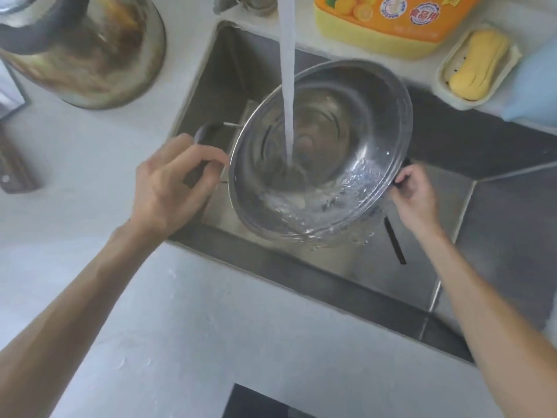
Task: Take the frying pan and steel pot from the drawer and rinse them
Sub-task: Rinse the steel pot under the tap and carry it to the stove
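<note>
The steel pot (358, 122) hangs tilted over the sink (301, 285), its mouth turned toward me. A stream of tap water (287, 86) falls into it and pools at the low front side, spilling over the rim. My left hand (171, 185) grips the pot's left handle. My right hand (414, 196) is closed on the dark right handle. Under the pot a dark straight handle (394, 242) lies in the sink; what it belongs to is hidden.
A large steel kettle (87, 49) stands on the white counter at the far left. Behind the sink are an orange detergent bottle (385, 22), a yellow soap bar in a dish (479, 64) and something pale blue (539, 86). A dark knife handle (12, 167) lies at the left edge.
</note>
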`<state>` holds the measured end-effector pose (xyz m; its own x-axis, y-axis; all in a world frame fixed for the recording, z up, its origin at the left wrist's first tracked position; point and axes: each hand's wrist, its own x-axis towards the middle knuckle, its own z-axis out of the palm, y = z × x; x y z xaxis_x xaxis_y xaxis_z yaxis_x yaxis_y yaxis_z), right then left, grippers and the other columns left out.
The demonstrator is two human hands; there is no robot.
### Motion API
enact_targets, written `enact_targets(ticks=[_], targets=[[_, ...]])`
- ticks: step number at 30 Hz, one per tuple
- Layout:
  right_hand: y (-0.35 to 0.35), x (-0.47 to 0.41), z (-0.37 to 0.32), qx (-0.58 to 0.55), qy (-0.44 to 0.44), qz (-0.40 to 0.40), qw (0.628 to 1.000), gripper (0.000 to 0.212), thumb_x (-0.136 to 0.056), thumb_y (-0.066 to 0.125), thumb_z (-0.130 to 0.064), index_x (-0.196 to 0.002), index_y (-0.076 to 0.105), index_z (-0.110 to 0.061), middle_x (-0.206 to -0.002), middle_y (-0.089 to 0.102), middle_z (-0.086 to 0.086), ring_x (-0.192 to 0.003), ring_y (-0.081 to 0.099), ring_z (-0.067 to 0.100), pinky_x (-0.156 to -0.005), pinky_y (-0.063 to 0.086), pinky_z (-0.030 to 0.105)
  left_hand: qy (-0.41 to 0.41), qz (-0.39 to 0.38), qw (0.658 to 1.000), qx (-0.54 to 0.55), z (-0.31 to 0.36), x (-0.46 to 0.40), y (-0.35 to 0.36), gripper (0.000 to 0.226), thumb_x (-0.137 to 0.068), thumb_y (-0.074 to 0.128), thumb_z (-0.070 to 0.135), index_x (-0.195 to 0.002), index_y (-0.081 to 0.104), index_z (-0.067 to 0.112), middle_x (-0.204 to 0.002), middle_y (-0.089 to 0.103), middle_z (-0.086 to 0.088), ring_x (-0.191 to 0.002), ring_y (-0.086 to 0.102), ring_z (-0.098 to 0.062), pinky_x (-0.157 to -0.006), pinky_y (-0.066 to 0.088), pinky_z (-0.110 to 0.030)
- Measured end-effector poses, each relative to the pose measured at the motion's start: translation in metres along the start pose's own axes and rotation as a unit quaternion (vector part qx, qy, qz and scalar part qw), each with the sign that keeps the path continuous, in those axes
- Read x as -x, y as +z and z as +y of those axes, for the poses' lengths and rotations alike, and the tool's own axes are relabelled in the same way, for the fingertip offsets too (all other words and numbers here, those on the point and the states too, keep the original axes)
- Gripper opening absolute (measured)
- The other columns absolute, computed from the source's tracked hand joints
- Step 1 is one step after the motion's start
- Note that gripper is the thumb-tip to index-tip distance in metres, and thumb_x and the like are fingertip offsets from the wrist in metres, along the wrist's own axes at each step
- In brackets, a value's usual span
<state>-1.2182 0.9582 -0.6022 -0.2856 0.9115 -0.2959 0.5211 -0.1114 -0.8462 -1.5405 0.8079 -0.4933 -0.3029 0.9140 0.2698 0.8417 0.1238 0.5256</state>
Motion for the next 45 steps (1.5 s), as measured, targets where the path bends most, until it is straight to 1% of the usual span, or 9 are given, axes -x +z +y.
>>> enact_targets(ticks=[6, 11, 16, 21, 26, 30, 36, 42, 45], targets=[[0.03, -0.018, 0.007, 0.001, 0.106, -0.221, 0.97, 0.031, -0.089, 0.054, 0.002, -0.094, 0.058, -0.028, -0.089, 0.065, -0.008, -0.069, 0.061, -0.009, -0.067, 0.046, 0.01, -0.186, -0.034, 0.978, 0.085, 0.02, -0.028, -0.024, 0.014, -0.072, 0.055, 0.024, -0.078, 0.066, 0.031, -0.064, 0.064, 0.022, -0.055, 0.057, 0.0, -0.067, 0.049, -0.02], [-0.014, -0.032, -0.02, 0.08, 0.052, -0.165, 0.982, 0.027, -0.089, 0.055, -0.001, -0.102, 0.063, -0.024, -0.078, 0.069, -0.025, -0.062, 0.056, -0.019, -0.062, 0.04, 0.0, -0.354, -0.249, 0.897, 0.084, -0.03, -0.015, -0.01, 0.011, -0.084, 0.056, 0.015, -0.082, 0.065, 0.022, -0.05, 0.067, 0.002, -0.048, 0.067, -0.013, -0.054, 0.058, -0.026], [-0.05, -0.027, -0.055, 0.12, -0.084, -0.1, 0.984, 0.027, -0.08, 0.066, -0.019, -0.089, 0.067, -0.045, -0.089, 0.07, -0.006, -0.079, 0.056, 0.008, -0.076, 0.043, 0.022, -0.307, -0.494, 0.813, 0.023, -0.04, 0.015, 0.039, 0.02, -0.088, 0.06, 0.012, -0.074, 0.053, 0.023, -0.082, 0.07, -0.007, -0.077, 0.071, -0.027, -0.076, 0.058, -0.041], [-0.059, -0.012, -0.051, 0.11, -0.147, -0.012, 0.983, 0.034, -0.081, 0.064, -0.009, -0.086, 0.061, -0.042, -0.086, 0.063, -0.033, -0.077, 0.056, -0.002, -0.079, 0.043, 0.011, -0.266, -0.273, 0.925, 0.005, -0.026, 0.017, 0.047, 0.015, -0.088, 0.057, 0.014, -0.082, 0.061, 0.028, -0.071, 0.065, 0.015, -0.06, 0.056, 0.02, -0.065, 0.04, 0.0], [-0.026, -0.014, -0.004, -0.002, -0.028, 0.0, 1.0, 0.037, -0.081, 0.064, 0.002, -0.079, 0.054, -0.034, -0.074, 0.062, -0.029, -0.069, 0.054, -0.006, -0.071, 0.044, 0.011, -0.103, -0.109, 0.989, -0.002, 0.014, 0.006, 0.001, 0.02, -0.086, 0.058, 0.017, -0.098, 0.069, 0.029, -0.08, 0.065, 0.004, -0.064, 0.059, -0.01, -0.069, 0.05, -0.026], [0.014, -0.018, 0.014, -0.014, 0.086, -0.151, 0.985, 0.021, -0.084, 0.062, -0.007, -0.088, 0.055, -0.025, -0.081, 0.068, -0.019, -0.065, 0.058, -0.005, -0.06, 0.048, 0.017, -0.116, -0.079, 0.99, 0.027, 0.051, -0.021, -0.024, 0.022, -0.076, 0.058, 0.024, -0.089, 0.069, 0.039, -0.067, 0.061, 0.016, -0.056, 0.053, 0.0, -0.063, 0.04, -0.004], [-0.001, -0.025, 0.009, 0.05, 0.072, -0.196, 0.977, 0.025, -0.092, 0.054, -0.009, -0.089, 0.064, -0.031, -0.084, 0.066, -0.023, -0.081, 0.057, -0.002, -0.068, 0.043, 0.011, -0.36, -0.166, 0.913, 0.098, -0.009, -0.016, -0.014, 0.023, -0.08, 0.057, 0.013, -0.094, 0.07, 0.025, -0.052, 0.068, 0.004, -0.046, 0.065, -0.01, -0.056, 0.059, -0.026], [-0.045, -0.026, -0.038, 0.103, -0.099, -0.091, 0.986, 0.028, -0.082, 0.066, -0.011, -0.087, 0.068, -0.038, -0.083, 0.065, -0.033, -0.078, 0.058, -0.005, -0.078, 0.043, 0.016, -0.313, -0.446, 0.837, 0.059, -0.038, 0.023, 0.033, 0.023, -0.082, 0.067, 0.02, -0.073, 0.057, 0.038, -0.073, 0.069, -0.01, -0.074, 0.068, -0.037, -0.076, 0.056, -0.047], [-0.053, -0.016, -0.055, 0.101, -0.202, -0.042, 0.973, 0.023, -0.083, 0.065, -0.008, -0.092, 0.067, -0.029, -0.089, 0.062, -0.038, -0.083, 0.058, -0.01, -0.079, 0.041, 0.009, -0.301, -0.41, 0.861, 0.019, -0.037, 0.023, 0.055, 0.026, -0.084, 0.063, 0.015, -0.072, 0.05, 0.034, -0.073, 0.066, -0.008, -0.075, 0.065, -0.031, -0.072, 0.049, -0.035]])
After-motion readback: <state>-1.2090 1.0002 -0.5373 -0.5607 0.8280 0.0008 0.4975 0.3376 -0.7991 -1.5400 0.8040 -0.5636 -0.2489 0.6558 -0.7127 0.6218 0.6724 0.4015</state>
